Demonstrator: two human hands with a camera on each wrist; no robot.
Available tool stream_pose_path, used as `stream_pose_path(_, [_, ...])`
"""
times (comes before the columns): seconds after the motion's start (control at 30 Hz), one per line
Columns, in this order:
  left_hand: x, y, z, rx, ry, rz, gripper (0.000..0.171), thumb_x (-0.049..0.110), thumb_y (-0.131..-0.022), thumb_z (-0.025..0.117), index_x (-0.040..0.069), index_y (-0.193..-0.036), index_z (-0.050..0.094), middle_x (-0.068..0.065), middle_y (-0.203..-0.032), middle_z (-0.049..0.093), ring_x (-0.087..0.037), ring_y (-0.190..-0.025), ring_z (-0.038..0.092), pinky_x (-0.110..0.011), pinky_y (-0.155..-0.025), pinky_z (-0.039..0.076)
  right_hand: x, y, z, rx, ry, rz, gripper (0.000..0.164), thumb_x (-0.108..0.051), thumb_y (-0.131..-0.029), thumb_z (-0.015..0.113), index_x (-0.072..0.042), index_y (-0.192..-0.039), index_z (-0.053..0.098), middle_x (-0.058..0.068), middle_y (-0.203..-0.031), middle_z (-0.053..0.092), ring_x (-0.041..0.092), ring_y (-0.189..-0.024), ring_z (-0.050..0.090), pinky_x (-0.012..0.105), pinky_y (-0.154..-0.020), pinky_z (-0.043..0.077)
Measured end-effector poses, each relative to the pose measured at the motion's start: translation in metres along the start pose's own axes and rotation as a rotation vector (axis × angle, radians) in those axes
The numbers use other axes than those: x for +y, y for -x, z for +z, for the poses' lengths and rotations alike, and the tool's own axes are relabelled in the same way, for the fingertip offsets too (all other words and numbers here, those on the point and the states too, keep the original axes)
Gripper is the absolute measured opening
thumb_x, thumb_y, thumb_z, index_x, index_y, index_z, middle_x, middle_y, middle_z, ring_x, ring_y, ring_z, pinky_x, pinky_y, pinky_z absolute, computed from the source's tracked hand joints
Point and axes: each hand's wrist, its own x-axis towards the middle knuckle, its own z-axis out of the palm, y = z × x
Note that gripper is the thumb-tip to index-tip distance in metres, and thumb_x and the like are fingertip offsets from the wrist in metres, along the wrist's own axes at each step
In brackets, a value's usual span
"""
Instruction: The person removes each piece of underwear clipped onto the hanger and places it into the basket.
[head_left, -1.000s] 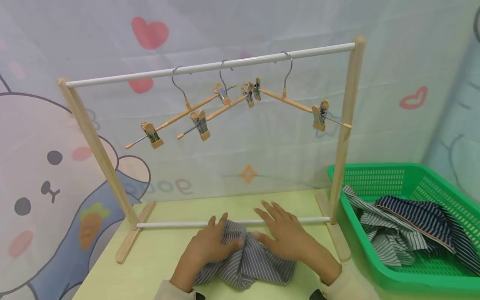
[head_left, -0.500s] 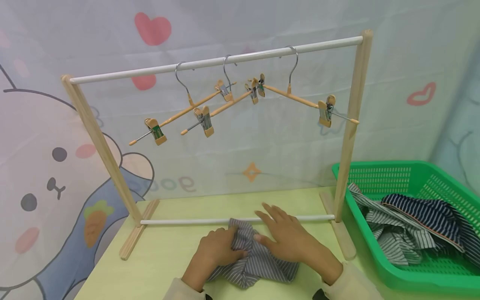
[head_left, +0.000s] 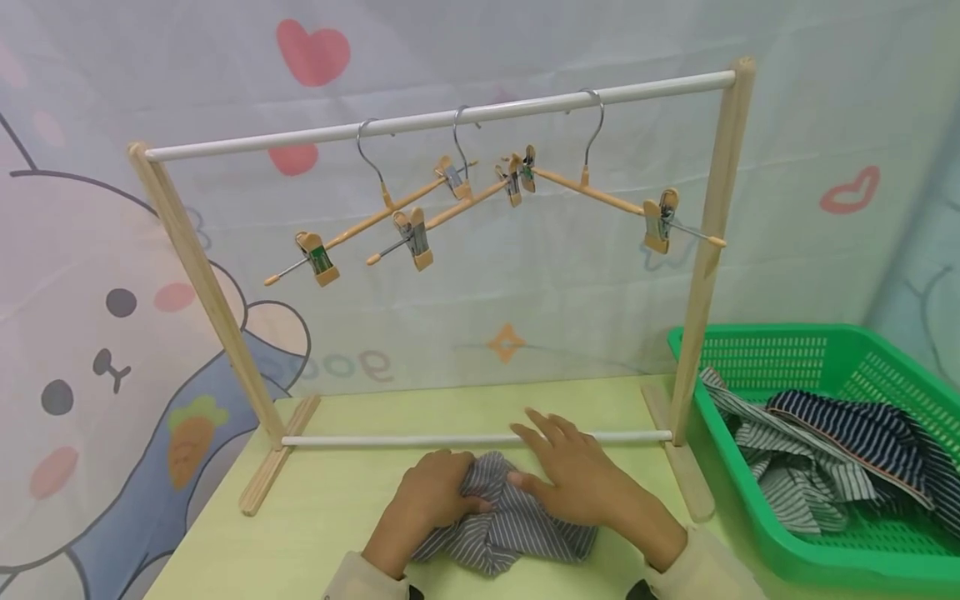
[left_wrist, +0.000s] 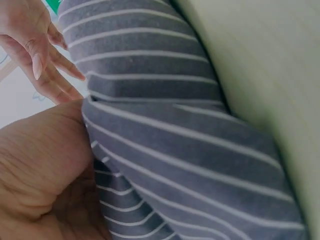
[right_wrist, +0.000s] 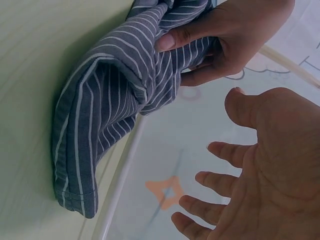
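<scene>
A crumpled grey garment with thin white stripes (head_left: 536, 529) lies bunched on the pale yellow table. My left hand (head_left: 431, 496) grips its left side; in the right wrist view this hand (right_wrist: 232, 37) has its thumb on top of the fabric and its fingers curled behind it. My right hand (head_left: 577, 479) hovers over the garment's right part, holding nothing. Its fingers are spread and loosely bent in the right wrist view, where the hand (right_wrist: 270, 165) is apart from the cloth. A stitched hem edge of the garment (right_wrist: 75, 175) shows there.
Behind the hands stands a wooden rack with a white top rail (head_left: 307, 136) and a lower bar (head_left: 360, 442). Clip hangers, such as the right one (head_left: 607, 200), hang from the rail. On the right, a green basket (head_left: 765, 546) holds striped clothes (head_left: 847, 433).
My left fingers, straighter a second ago, have curled round the garment, and its far tip has come down off the lower bar. The right hand has barely moved. The head view has shifted slightly.
</scene>
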Motion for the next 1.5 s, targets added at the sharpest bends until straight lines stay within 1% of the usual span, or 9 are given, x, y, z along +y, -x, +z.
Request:
stream_pose_path(0.2, [-0.002, -0.003, 0.0, 0.048, -0.012, 0.06, 0.038, 0.035, -0.071, 0.079, 0.007, -0.09, 0.062, -0.004, -0.081, 0.064, -0.018, -0.076, 0.056, -0.036, -0.067, 0.052, 0.0, -0.002, 0.002, 0.0, 0.002, -0.004, 0.061, -0.043, -0.096, 0.048, -0.008, -0.144, 0.034, 0.02, -0.152, 0.023, 0.044, -0.132, 0.022, 0.071, -0.095, 0.03])
stream_pose_path(0.3, [-0.001, -0.004, 0.0, 0.063, 0.009, 0.071, 0.034, 0.032, -0.072, 0.08, 0.006, -0.085, 0.062, -0.001, -0.076, 0.06, -0.015, -0.07, 0.052, -0.032, -0.063, 0.05, -0.001, -0.001, 0.003, -0.013, -0.01, 0.001, 0.061, -0.041, -0.096, 0.05, -0.009, -0.145, 0.033, 0.02, -0.152, 0.022, 0.044, -0.131, 0.023, 0.07, -0.094, 0.031])
stream_pose_path(0.43, [0.002, -0.006, -0.003, 0.073, 0.087, 0.058, 0.029, 0.027, -0.074, 0.079, 0.006, -0.074, 0.06, 0.002, -0.066, 0.051, -0.011, -0.059, 0.045, -0.026, -0.052, 0.044, -0.001, 0.0, 0.004, -0.022, -0.043, -0.004, 0.062, -0.039, -0.095, 0.053, -0.009, -0.145, 0.032, 0.021, -0.152, 0.02, 0.046, -0.13, 0.024, 0.07, -0.095, 0.031])
stream_pose_path(0.57, [0.004, -0.009, -0.006, 0.074, 0.176, 0.051, 0.032, 0.028, -0.078, 0.076, 0.008, -0.064, 0.055, 0.003, -0.058, 0.044, -0.009, -0.05, 0.039, -0.023, -0.044, 0.036, -0.002, 0.0, 0.006, -0.038, -0.091, -0.024, 0.064, -0.04, -0.095, 0.052, -0.007, -0.146, 0.03, 0.023, -0.152, 0.018, 0.049, -0.129, 0.024, 0.072, -0.091, 0.033])
stream_pose_path(0.67, [0.005, -0.01, -0.008, 0.096, 0.194, 0.06, 0.031, 0.029, -0.08, 0.074, 0.003, -0.07, 0.061, 0.0, -0.061, 0.049, -0.01, -0.054, 0.042, -0.024, -0.046, 0.038, -0.003, 0.0, 0.006, -0.06, -0.125, -0.034, 0.066, -0.041, -0.095, 0.052, -0.007, -0.146, 0.028, 0.023, -0.152, 0.016, 0.052, -0.128, 0.022, 0.072, -0.087, 0.037])
stream_pose_path(0.83, [0.008, -0.01, -0.011, 0.164, 0.194, 0.065, 0.037, 0.031, -0.08, 0.073, -0.003, -0.091, 0.067, -0.008, -0.076, 0.06, -0.015, -0.067, 0.051, -0.031, -0.055, 0.047, -0.003, 0.0, 0.006, -0.081, -0.166, -0.036, 0.075, -0.047, -0.092, 0.054, -0.006, -0.147, 0.025, 0.026, -0.152, 0.013, 0.055, -0.126, 0.021, 0.07, -0.094, 0.033])
stream_pose_path(1.03, [0.012, -0.009, -0.014, 0.19, 0.255, 0.034, 0.039, 0.032, -0.082, 0.071, -0.002, -0.101, 0.065, -0.008, -0.083, 0.06, -0.015, -0.071, 0.052, -0.03, -0.056, 0.048, -0.004, 0.0, 0.01, -0.07, -0.202, -0.033, 0.086, -0.055, -0.089, 0.055, -0.006, -0.149, 0.017, 0.029, -0.15, 0.015, 0.05, -0.128, 0.025, 0.065, -0.098, 0.033])
stream_pose_path(1.3, [0.018, -0.009, -0.02, 0.249, 0.3, 0.052, 0.036, 0.029, -0.085, 0.068, -0.003, -0.101, 0.064, -0.006, -0.079, 0.057, -0.013, -0.065, 0.05, -0.025, -0.051, 0.046, -0.006, -0.001, 0.013, -0.014, -0.234, -0.056, 0.088, -0.052, -0.089, 0.056, -0.007, -0.15, 0.011, 0.027, -0.149, 0.021, 0.044, -0.125, 0.034, 0.06, -0.096, 0.04])
stream_pose_path(1.5, [0.02, -0.008, -0.023, 0.257, 0.375, 0.063, 0.035, 0.028, -0.085, 0.07, -0.003, -0.1, 0.064, -0.006, -0.077, 0.056, -0.012, -0.062, 0.049, -0.022, -0.046, 0.045, -0.008, -0.002, 0.015, 0.014, -0.25, -0.05, 0.091, -0.05, -0.087, 0.06, -0.007, -0.15, 0.01, 0.025, -0.148, 0.025, 0.039, -0.117, 0.046, 0.055, -0.091, 0.046])
